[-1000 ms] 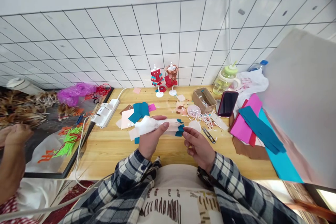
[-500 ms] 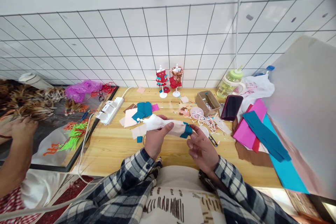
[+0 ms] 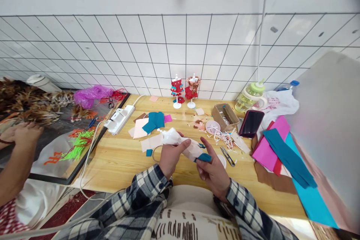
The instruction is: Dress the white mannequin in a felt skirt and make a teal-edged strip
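Observation:
My left hand [image 3: 169,156] is closed round a small white doll figure [image 3: 180,143] held lying sideways above the wooden table [image 3: 120,157]. My right hand [image 3: 213,170] pinches a teal felt piece [image 3: 204,157] at the doll's lower end, index finger stretched up along it. Both hands sit close together near the table's front edge.
Teal and pink felt scraps [image 3: 153,120], a white power strip [image 3: 119,119], two dressed doll stands [image 3: 184,89], a small cardboard box [image 3: 225,116], scissors [image 3: 227,156], a phone [image 3: 251,123], a green-lidded bottle [image 3: 250,96] and stacked felt sheets [image 3: 281,146] lie around. Another person's hand [image 3: 24,135] works at left.
The doll has tilted, its teal end dropping toward me. My right hand closed on the teal felt piece. The view shifted downward.

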Motion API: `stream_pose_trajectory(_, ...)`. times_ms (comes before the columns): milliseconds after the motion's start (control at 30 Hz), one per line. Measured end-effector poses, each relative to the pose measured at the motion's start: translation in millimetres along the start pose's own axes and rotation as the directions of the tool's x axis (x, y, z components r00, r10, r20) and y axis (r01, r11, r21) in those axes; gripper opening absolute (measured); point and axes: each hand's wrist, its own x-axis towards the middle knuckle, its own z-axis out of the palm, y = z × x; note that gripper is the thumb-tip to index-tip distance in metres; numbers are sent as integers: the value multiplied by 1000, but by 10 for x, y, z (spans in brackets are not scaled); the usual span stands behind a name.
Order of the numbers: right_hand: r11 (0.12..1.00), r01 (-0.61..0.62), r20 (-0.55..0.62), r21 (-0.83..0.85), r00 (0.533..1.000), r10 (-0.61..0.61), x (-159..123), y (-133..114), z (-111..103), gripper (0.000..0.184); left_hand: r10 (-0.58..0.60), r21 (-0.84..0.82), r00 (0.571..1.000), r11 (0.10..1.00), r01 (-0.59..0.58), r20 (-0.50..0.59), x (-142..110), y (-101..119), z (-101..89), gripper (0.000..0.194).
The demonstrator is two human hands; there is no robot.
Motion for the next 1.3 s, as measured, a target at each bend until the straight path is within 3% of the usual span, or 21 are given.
stream_pose_trajectory(100,999,-18,-17,37,1000,19,-16,21,-10,91,-18,-20,1000,1000,18,-15,-5,-23,8,39)
stream_pose_trajectory(300,1000,-24,-51,20,998,25,47,63,-66,80,-14,16,999,1000,15,-31,-8,-18,13,37)
stream_pose_trajectory(467,997,-70,-37,24,997,71,19,19,-93,83,-37,-43,998,998,39,49,19,-32,-27,37)
stream_pose_trajectory(667,992,-86,-134,87,986,97,27,-61,-126,77,-11,-24,994,1000,13,112,1,22,-38,38)
stream_pose_trajectory(767,990,-90,-91,106,991,100,41,-65,-148,77,12,-21,987,1000,-9,161,8,24,-53,37)
stream_pose_trajectory(867,997,-75,-33,33,997,76,31,-80,-165,75,23,-46,982,999,-15,187,35,-1,-91,37)
stream_pose_trajectory(967,995,-60,-65,-76,996,55,22,-131,-194,64,42,-58,976,998,-31,213,50,-9,-133,38)
stream_pose_trajectory(1133,986,-75,-213,-147,976,42,57,-257,-261,38,106,-26,937,994,-103,332,48,47,-174,42)
stream_pose_trajectory(1300,964,-226,-101,-139,972,213,88,-348,-263,34,202,-28,858,976,-215,471,88,112,-242,41)
